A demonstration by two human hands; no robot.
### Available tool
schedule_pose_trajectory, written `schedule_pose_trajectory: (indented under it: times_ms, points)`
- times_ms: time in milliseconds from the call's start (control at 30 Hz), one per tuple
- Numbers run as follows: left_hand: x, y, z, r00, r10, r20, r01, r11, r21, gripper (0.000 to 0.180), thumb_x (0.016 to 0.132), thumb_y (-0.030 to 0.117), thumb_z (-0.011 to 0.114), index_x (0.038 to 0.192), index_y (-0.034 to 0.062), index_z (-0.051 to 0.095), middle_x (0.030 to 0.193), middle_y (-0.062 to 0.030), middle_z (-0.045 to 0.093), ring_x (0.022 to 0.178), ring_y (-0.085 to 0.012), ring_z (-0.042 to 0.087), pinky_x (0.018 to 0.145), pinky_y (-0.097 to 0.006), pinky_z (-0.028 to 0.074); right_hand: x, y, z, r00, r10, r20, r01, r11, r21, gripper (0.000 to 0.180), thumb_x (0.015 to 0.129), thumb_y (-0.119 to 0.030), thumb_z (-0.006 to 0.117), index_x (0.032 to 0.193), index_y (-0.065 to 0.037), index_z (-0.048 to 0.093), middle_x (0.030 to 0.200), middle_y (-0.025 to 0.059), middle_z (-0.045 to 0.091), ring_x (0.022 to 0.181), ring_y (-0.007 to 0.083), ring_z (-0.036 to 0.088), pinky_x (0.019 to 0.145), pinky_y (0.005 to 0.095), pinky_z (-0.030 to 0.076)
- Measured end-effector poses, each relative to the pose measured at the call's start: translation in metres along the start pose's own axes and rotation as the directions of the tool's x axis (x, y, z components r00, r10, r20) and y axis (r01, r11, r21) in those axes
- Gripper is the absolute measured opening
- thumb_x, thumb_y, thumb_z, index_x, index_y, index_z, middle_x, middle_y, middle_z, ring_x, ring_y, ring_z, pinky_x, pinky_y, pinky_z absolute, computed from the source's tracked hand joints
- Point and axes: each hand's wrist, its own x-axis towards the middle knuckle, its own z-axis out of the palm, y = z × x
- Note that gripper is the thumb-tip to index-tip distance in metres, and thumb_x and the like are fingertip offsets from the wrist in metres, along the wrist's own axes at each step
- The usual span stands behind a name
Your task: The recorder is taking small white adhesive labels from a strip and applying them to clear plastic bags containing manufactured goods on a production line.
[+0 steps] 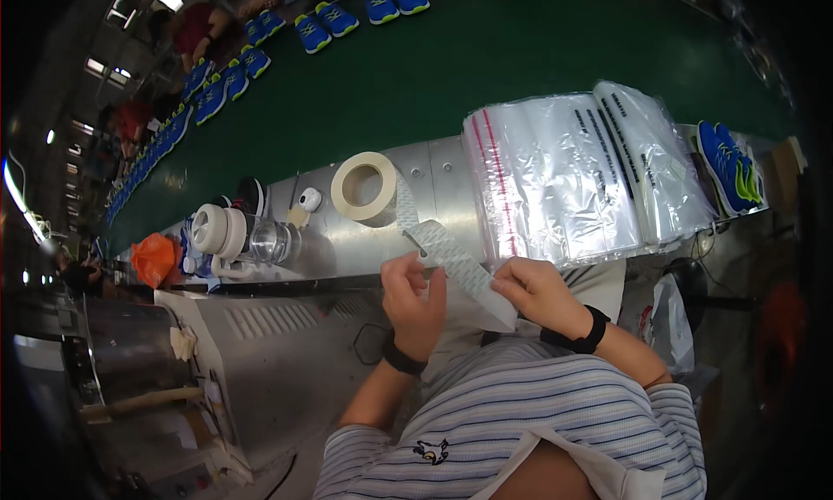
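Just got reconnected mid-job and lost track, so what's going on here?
A person in a striped shirt is handling a pale, patterned flat strip. The right hand pinches its edge; the left hand is beside it, fingers curled, though contact is hard to tell. A cream-coloured, ring-shaped tape roll lies on the grey metal worktop; whether the strip joins it is unclear. Right of these is a stack of clear plastic bags, with blue-and-yellow shoes beyond.

Metal bench point(453, 200): tape roll point(390, 188), clear plastic bags point(555, 174).
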Motion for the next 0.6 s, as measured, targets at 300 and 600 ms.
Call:
schedule_pose_trajectory:
  times_ms: [300, 600]
  points:
    - [-0.019, 0.023, 0.008, 0.725, -0.360, 0.587, 0.670, 0.565, -0.481, 0.021, 0.089, 0.012, 0.056, 0.105, -0.0015, 0.059, 0.095, -0.0025, 0.060, 0.082, -0.0049, 0.054, 0.071, -0.019, 0.043, 0.009, 0.006, 0.014, 0.947, -0.241, -0.210, 0.196, 0.957, -0.213, 0.013, 0.072, -0.014, 0.070, 0.072, -0.005, 0.061, 0.068, 0.0064, 0.051, 0.063, 0.0225, 0.050, 0.056, 0.0322, 0.040]
    - [0.001, 0.010, 0.021, 0.576, -0.358, 0.735, 0.812, 0.353, -0.464, 0.019, 0.093, 0.012, 0.047, 0.099, -0.0032, 0.057, 0.092, -0.0082, 0.062, 0.082, -0.0102, 0.058, 0.073, -0.022, 0.046, -0.001, 0.005, -0.007, 0.942, -0.242, -0.231, 0.192, 0.957, -0.220, 0.018, 0.073, -0.015, 0.069, 0.067, -0.004, 0.056, 0.068, 0.0065, 0.050, 0.067, 0.0232, 0.050, 0.058, 0.0325, 0.040]
